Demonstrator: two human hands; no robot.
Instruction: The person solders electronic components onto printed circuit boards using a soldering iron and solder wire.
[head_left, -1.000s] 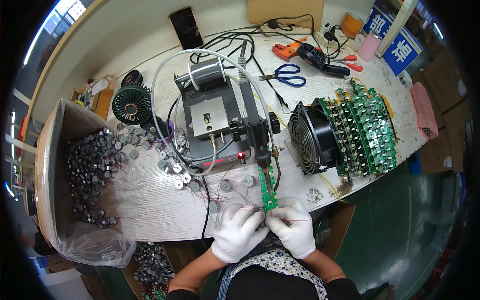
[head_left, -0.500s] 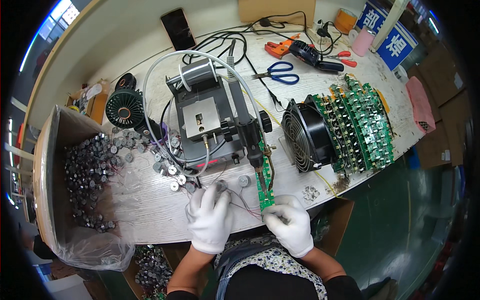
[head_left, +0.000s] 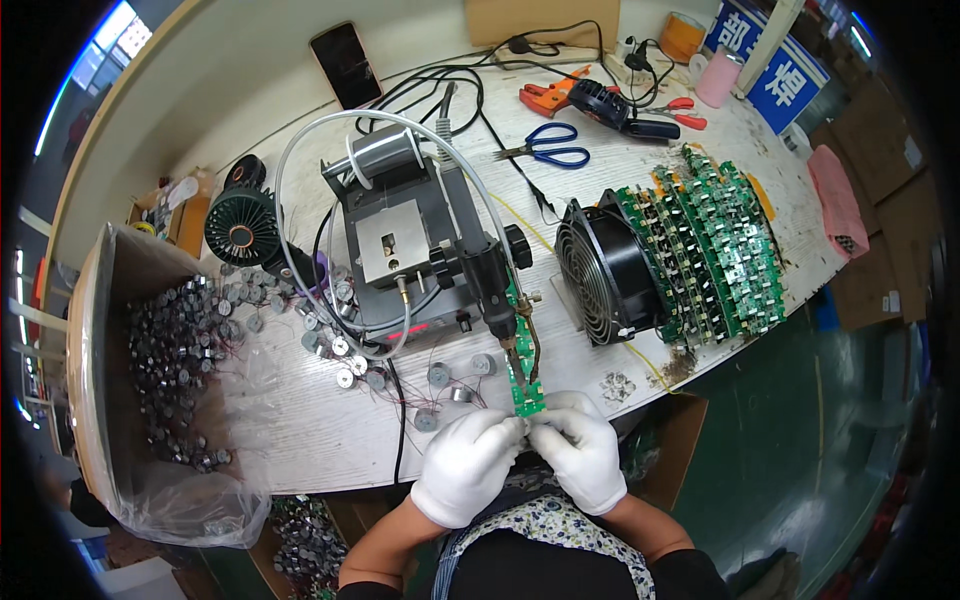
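Observation:
A narrow green circuit board strip (head_left: 526, 400) lies beneath the tip of a soldering iron (head_left: 490, 280) on a bench soldering machine (head_left: 392, 245). My right hand (head_left: 578, 452), in a white glove, is closed at the strip's near end. Beside it, my gloved left hand (head_left: 468, 468) pinches close to that same end; whatever its fingertips hold is hidden, perhaps a thin wire. Several small round motors (head_left: 439, 374) with thin reddish wires lie just beyond my left hand.
A plastic-lined box (head_left: 110, 400) of motors stands at left. Right of the iron are a black fan (head_left: 610, 270) and rows of circuit boards (head_left: 735, 250). Blue-handled scissors (head_left: 560, 148), cables, a phone (head_left: 346, 65) and a small green fan (head_left: 243, 228) sit farther back.
My left hand has moved right from the loose motors to the strip's near end, beside my right hand. Motors it was covering now show. My right hand stays at the strip.

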